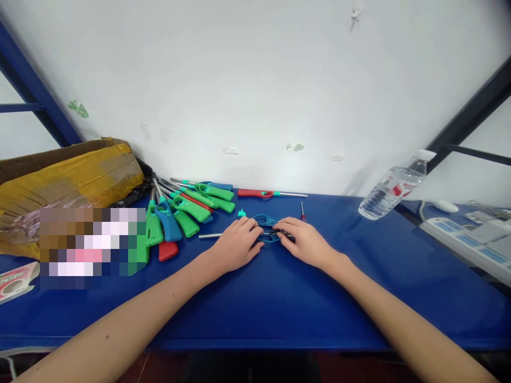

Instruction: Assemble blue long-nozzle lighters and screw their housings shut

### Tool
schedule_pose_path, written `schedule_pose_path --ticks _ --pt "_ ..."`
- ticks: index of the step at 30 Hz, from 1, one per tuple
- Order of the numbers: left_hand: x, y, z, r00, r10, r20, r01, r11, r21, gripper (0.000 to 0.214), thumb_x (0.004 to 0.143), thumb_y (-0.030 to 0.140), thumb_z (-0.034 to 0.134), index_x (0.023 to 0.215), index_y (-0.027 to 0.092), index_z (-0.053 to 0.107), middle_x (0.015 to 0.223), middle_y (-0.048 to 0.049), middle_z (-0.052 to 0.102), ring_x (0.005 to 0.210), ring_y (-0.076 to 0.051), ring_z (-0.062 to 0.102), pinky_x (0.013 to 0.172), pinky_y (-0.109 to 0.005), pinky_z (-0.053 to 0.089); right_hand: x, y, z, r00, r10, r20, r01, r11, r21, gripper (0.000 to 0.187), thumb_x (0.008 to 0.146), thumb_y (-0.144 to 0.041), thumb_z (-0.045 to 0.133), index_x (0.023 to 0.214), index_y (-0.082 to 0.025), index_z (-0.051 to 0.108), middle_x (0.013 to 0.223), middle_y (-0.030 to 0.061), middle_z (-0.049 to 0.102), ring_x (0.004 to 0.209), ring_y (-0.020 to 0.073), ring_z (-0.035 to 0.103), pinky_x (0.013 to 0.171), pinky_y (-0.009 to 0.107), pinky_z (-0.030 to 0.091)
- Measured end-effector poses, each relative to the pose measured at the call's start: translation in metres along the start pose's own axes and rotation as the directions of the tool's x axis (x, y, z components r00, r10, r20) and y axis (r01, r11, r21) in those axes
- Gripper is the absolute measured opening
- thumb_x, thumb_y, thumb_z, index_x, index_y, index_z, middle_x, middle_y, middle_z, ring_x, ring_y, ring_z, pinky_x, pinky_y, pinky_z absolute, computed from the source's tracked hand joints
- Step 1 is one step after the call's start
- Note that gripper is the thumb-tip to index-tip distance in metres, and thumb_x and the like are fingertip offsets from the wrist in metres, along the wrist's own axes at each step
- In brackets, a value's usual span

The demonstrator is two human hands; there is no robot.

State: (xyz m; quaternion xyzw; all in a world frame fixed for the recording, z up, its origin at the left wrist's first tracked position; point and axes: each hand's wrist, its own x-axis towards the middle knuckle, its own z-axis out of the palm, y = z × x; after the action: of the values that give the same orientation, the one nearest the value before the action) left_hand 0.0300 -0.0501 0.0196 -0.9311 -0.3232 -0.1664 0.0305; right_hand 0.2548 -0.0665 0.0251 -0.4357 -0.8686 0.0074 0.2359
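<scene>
Between my hands on the blue table lie the two parted halves of a blue gas lighter casing (268, 218), with a metal lighter tube (211, 235) pointing left. My left hand (238, 246) rests over the tube and the casing's left end, fingers curled onto them. In my right hand (305, 242) a slim black part (275, 232) is pinched; its tip reaches over the casing, and the rest is hidden by my fingers. A small turquoise trigger piece (241, 213) lies just beyond my left hand. Behind my right hand is a small red-handled screwdriver (303, 217).
Several green, blue and red lighters (187, 206) are piled at the left. A red lighter (255, 193) lies along the wall. A taped cardboard box (72, 175) stands far left. At right are a tilted water bottle (393, 189) and a white power strip (459, 239).
</scene>
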Motion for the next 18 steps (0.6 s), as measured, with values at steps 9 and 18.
schedule_pose_path --ticks 9,18 --pt "0.0 -0.022 -0.009 0.981 -0.056 -0.186 0.045 0.997 -0.061 0.025 0.094 0.034 0.05 0.111 0.018 0.06 0.108 -0.0096 0.063 0.103 -0.024 0.057 0.094 -0.041 0.047 0.0 -0.003 -0.003 1.0 -0.006 0.02 0.007 1.0 -0.009 0.02 0.091 -0.017 0.052 0.103 -0.02 0.067 0.103 0.0077 0.07 0.095 0.02 0.064 0.083 0.035 0.054" --pt "0.003 -0.055 -0.005 0.981 -0.144 -0.13 0.142 0.99 -0.02 0.036 0.095 0.026 0.042 0.125 0.014 0.057 0.126 -0.0135 0.061 0.12 -0.027 0.053 0.104 -0.048 0.044 0.0 -0.002 -0.003 0.999 -0.004 0.035 0.004 1.0 -0.009 0.019 0.092 -0.019 0.051 0.104 -0.02 0.067 0.103 0.0067 0.07 0.095 0.0191 0.064 0.084 0.034 0.053"
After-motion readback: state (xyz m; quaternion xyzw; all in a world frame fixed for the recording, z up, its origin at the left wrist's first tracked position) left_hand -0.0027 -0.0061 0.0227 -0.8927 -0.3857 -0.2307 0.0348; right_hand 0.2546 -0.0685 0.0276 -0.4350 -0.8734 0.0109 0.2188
